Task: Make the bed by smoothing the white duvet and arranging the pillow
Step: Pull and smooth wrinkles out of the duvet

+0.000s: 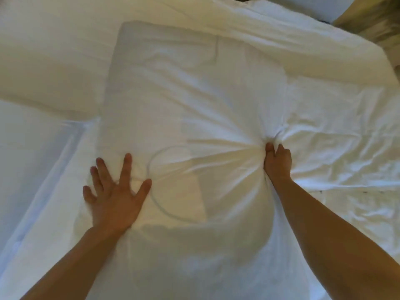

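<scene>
Blurred tan floor [372,20], upper right.

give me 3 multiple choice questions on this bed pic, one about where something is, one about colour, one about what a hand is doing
1. Where does the left hand lie?
A. flat on the pillow's near left part
B. on the floor
C. holding the right forearm

2. What colour is the pillow?
A. dark blue
B. white
C. red striped

3. What state is the right hand in?
A. open and lifted in the air
B. spread flat
C. closed, bunching fabric at the pillow's right edge

Answers:
1. A, the hand is spread with its fingers splayed on the pillow cloth.
2. B, the pillow is white, like the duvet beside it.
3. C, creases fan out from the closed fist where it grips the cloth.
</scene>
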The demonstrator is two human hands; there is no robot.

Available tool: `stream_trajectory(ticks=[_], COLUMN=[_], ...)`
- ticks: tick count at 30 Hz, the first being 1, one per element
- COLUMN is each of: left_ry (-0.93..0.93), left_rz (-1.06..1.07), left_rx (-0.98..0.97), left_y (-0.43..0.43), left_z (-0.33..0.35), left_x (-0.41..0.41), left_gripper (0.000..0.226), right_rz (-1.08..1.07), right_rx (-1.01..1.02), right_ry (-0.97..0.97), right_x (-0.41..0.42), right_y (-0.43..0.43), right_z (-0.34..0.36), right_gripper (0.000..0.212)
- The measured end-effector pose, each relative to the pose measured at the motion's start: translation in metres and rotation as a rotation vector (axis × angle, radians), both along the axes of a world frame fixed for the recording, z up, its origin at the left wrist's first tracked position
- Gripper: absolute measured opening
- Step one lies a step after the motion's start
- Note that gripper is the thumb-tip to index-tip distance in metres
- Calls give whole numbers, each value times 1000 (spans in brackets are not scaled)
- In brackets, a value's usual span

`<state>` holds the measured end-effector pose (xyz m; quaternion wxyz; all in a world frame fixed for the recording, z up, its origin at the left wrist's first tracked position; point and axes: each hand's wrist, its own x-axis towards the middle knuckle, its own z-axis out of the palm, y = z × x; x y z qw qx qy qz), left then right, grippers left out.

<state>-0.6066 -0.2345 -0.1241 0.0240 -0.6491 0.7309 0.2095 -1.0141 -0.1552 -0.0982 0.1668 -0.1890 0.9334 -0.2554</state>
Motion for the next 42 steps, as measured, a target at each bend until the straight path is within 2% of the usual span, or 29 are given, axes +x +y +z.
stream_trajectory(ticks=[3,5,8,10,12,15,19,22,24,27,31,33,36,39,42], left_ry=[15,30,37,13,-39,-118,-159,-156,-118,23,138,123,31,-39,15], left_rz=[8,-24,-144,-234,-328,-401,-296,-300,-292,-273,-225,-207,-206,-230,-237], left_rx=[-45,-107,-156,-150,-123,-110,0,21,0,-103,-393,-430,-266,-171,-251], left_y=[-6,-13,-14,-1,17,42,62,70,63,3,-132,-195,-261,-279,-273], left_z=[-1,8,15,10,0,-17,-25,-15,-2,21,50,61,55,15,-34], left_x=[6,7,-11,-26,-25,12,56,67,69,44,-41,-89,-141,-159,-165], left_gripper=[82,81,79,79,81,79,78,77,78,78,78,76,78,82,81], right_rz=[-96,-58,311,597,694,595,468,384,323,373,555,656,735,604,445], right_rx=[172,183,97,220,373,428,458,531,499,327,106,142,341,457,435], right_ry=[78,235,369,316,308,305,310,196,143,279,437,470,477,412,277], right_x=[14,43,136,193,205,171,147,137,135,136,119,104,53,-22,-73], right_y=[-20,-27,-19,5,34,75,116,133,128,74,-78,-153,-218,-223,-206], right_z=[17,37,48,27,0,-22,-29,-20,-6,29,67,69,46,14,-17], right_gripper=[47,65,74,79,86,85,83,81,79,78,74,74,77,84,89])
